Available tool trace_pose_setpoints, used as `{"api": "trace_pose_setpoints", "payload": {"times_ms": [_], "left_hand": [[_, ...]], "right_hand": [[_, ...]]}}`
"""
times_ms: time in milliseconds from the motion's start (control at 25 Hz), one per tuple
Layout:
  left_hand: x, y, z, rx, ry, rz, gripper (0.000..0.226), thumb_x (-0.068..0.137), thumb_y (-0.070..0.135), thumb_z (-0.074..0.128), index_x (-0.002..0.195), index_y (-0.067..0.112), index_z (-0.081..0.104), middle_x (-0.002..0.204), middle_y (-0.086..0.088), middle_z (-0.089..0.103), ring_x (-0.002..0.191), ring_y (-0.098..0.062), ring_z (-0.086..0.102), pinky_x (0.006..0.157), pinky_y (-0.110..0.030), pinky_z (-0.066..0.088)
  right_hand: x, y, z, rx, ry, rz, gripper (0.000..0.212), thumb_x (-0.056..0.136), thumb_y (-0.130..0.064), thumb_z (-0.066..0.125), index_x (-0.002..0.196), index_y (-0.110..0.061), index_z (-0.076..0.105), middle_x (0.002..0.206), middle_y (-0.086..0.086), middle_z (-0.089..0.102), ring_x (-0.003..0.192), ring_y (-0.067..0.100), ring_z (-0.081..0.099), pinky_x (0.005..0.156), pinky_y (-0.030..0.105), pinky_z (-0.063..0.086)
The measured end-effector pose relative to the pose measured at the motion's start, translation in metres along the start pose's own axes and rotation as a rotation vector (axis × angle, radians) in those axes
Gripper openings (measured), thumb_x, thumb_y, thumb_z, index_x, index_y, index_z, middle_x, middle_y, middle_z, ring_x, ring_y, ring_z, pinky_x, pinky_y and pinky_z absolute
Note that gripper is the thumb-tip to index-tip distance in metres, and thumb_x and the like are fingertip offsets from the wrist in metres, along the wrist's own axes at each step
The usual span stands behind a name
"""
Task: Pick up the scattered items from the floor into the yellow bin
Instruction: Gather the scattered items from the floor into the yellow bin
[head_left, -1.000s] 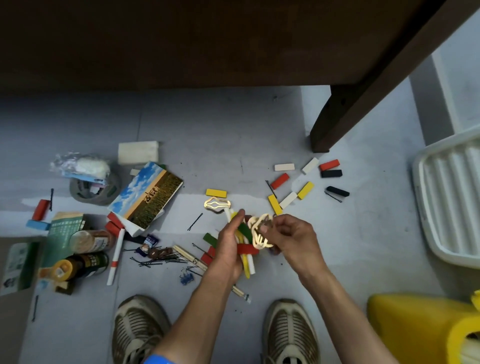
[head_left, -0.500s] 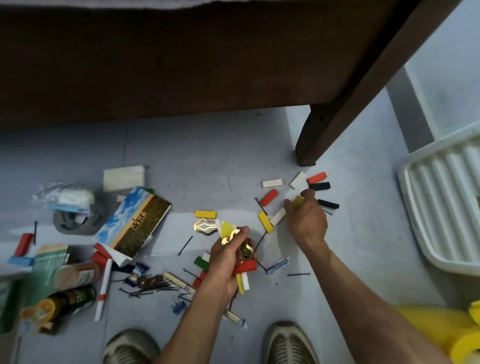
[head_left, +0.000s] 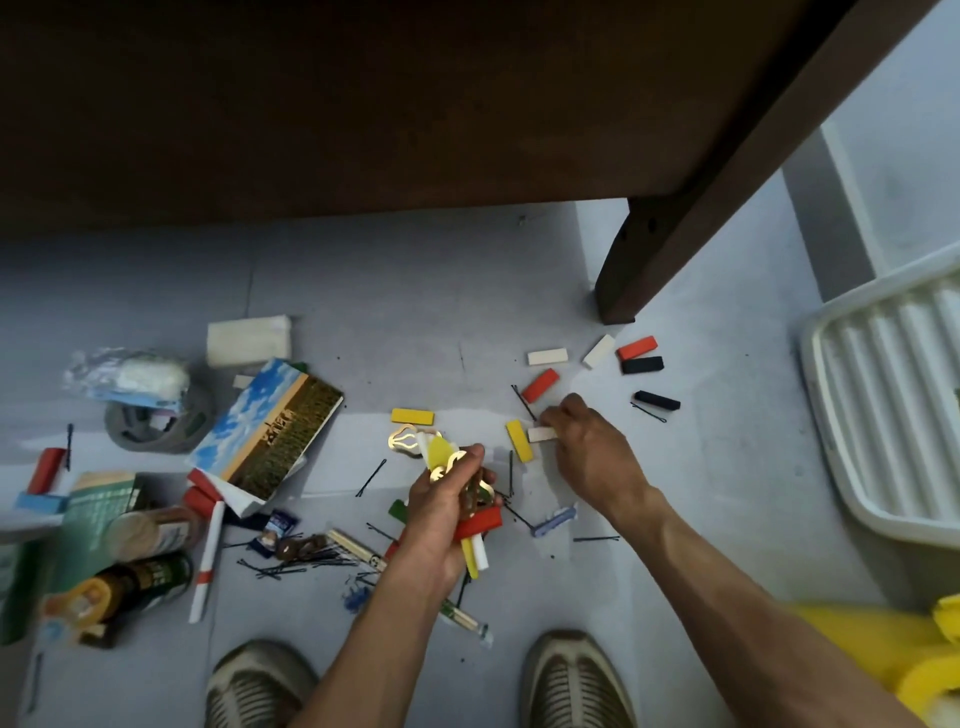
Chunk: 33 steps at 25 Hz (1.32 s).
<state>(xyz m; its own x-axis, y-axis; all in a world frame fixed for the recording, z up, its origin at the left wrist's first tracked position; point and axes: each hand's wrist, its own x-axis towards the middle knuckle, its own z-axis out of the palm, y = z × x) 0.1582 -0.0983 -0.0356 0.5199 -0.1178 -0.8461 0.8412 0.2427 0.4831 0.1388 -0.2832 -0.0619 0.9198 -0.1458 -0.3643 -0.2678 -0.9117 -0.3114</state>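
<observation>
My left hand (head_left: 441, 512) is closed around a bundle of collected items (head_left: 470, 499): red, yellow and white blocks plus gold hair clips. My right hand (head_left: 587, 452) reaches down to the floor and pinches a white block (head_left: 540, 434), beside a yellow block (head_left: 519, 440). More blocks lie beyond it: red (head_left: 540, 385), white (head_left: 547, 356), another white (head_left: 598, 351), red (head_left: 637, 347) and two black ones (head_left: 642, 365). A yellow block (head_left: 412, 417) and a gold clip (head_left: 402, 439) lie near my left hand. The yellow bin (head_left: 872, 649) shows at the bottom right, blurred.
A dark table leg (head_left: 618, 280) stands just behind the blocks. A white ribbed tray (head_left: 883, 410) lies at the right. Left are a picture box (head_left: 270, 426), tape roll (head_left: 156, 421), bottles (head_left: 135, 577), hairpins (head_left: 306, 558) and a white sponge (head_left: 248, 340). My shoes (head_left: 571, 680) are at the bottom.
My right hand left the bundle, reached out to the blocks near the table leg, and now pinches a white block. My left hand keeps holding the bundle.
</observation>
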Motion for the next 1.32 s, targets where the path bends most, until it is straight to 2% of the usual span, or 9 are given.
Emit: {"api": "trace_pose_setpoints", "payload": {"times_ms": [200, 400, 520, 680, 800, 920, 1000, 1120, 1320], "left_hand": [[0.0, 0.004, -0.004, -0.032, 0.037, -0.001, 0.024, 0.079, 0.019, 0.077, 0.097, 0.01, 0.063, 0.071, -0.011, 0.066, 0.05, -0.021, 0.06, 0.045, -0.026, 0.049], [-0.001, 0.005, -0.009, -0.021, 0.035, 0.015, 0.029, 0.077, 0.02, 0.079, 0.1, 0.009, 0.064, 0.073, -0.012, 0.066, 0.053, -0.021, 0.061, 0.045, -0.028, 0.05], [0.002, 0.01, -0.009, -0.032, 0.033, 0.039, 0.037, 0.073, 0.022, 0.081, 0.104, 0.008, 0.065, 0.076, -0.013, 0.066, 0.058, -0.022, 0.062, 0.052, -0.031, 0.053], [0.003, 0.012, -0.004, -0.013, 0.04, 0.023, 0.036, 0.072, 0.026, 0.081, 0.101, 0.01, 0.066, 0.076, -0.011, 0.07, 0.058, -0.021, 0.065, 0.05, -0.029, 0.052], [-0.002, 0.011, -0.001, -0.028, 0.017, 0.028, 0.036, 0.07, 0.026, 0.081, 0.099, 0.01, 0.066, 0.073, -0.01, 0.07, 0.055, -0.02, 0.064, 0.047, -0.028, 0.051], [-0.003, 0.012, -0.006, -0.06, 0.027, 0.026, 0.043, 0.064, 0.028, 0.083, 0.099, 0.01, 0.067, 0.074, -0.011, 0.069, 0.056, -0.02, 0.065, 0.048, -0.028, 0.052], [-0.001, 0.01, -0.011, -0.064, 0.048, 0.021, 0.044, 0.066, 0.027, 0.083, 0.104, 0.009, 0.069, 0.079, -0.013, 0.07, 0.058, -0.022, 0.065, 0.051, -0.03, 0.053], [0.004, 0.011, -0.02, -0.054, 0.078, 0.027, 0.048, 0.066, 0.027, 0.085, 0.107, 0.008, 0.07, 0.083, -0.015, 0.07, 0.06, -0.023, 0.065, 0.053, -0.03, 0.053], [0.016, 0.016, -0.024, -0.054, 0.074, 0.037, 0.045, 0.064, 0.025, 0.086, 0.103, 0.008, 0.069, 0.078, -0.013, 0.071, 0.059, -0.021, 0.066, 0.053, -0.031, 0.054]], "right_hand": [[-0.001, -0.031, 0.011, 0.254, 0.218, 0.052, 0.035, 0.088, 0.0, 0.053, 0.122, -0.005, 0.052, 0.117, 0.016, 0.049, 0.091, 0.034, 0.057, 0.069, 0.034, 0.046], [-0.006, -0.06, 0.04, -0.127, 0.102, 0.142, 0.03, 0.1, -0.016, 0.041, 0.128, -0.008, 0.04, 0.116, 0.01, 0.049, 0.092, 0.024, 0.057, 0.065, 0.03, 0.045], [-0.003, -0.051, 0.022, 0.584, 0.078, 0.244, 0.013, 0.101, -0.025, 0.041, 0.108, -0.018, 0.049, 0.095, -0.001, 0.058, 0.077, 0.015, 0.056, 0.059, 0.019, 0.037], [-0.02, -0.039, -0.009, 1.778, -0.075, 0.236, 0.017, 0.079, -0.025, 0.045, 0.089, -0.013, 0.052, 0.071, 0.006, 0.054, 0.059, 0.021, 0.048, 0.052, 0.029, 0.04], [-0.021, -0.037, -0.018, 2.054, -0.197, 0.176, 0.018, 0.074, -0.024, 0.051, 0.088, -0.013, 0.052, 0.076, 0.012, 0.056, 0.055, 0.026, 0.049, 0.049, 0.029, 0.04], [0.008, -0.049, -0.015, 1.64, -0.066, 0.276, 0.015, 0.085, -0.028, 0.065, 0.077, -0.02, 0.056, 0.071, 0.009, 0.053, 0.05, 0.022, 0.053, 0.043, 0.027, 0.039], [0.033, -0.06, -0.007, 0.999, 0.029, 0.189, 0.011, 0.092, -0.031, 0.063, 0.089, -0.021, 0.058, 0.076, 0.009, 0.061, 0.06, 0.022, 0.061, 0.049, 0.029, 0.044], [0.054, -0.076, 0.01, 0.134, -0.029, 0.036, 0.035, 0.095, -0.037, 0.055, 0.118, -0.012, 0.046, 0.103, 0.013, 0.068, 0.095, 0.03, 0.065, 0.069, 0.033, 0.046], [0.046, -0.063, 0.005, -0.013, 0.18, 0.032, 0.034, 0.1, -0.042, 0.044, 0.11, -0.009, 0.05, 0.099, 0.011, 0.066, 0.081, 0.029, 0.067, 0.064, 0.034, 0.051]]}}
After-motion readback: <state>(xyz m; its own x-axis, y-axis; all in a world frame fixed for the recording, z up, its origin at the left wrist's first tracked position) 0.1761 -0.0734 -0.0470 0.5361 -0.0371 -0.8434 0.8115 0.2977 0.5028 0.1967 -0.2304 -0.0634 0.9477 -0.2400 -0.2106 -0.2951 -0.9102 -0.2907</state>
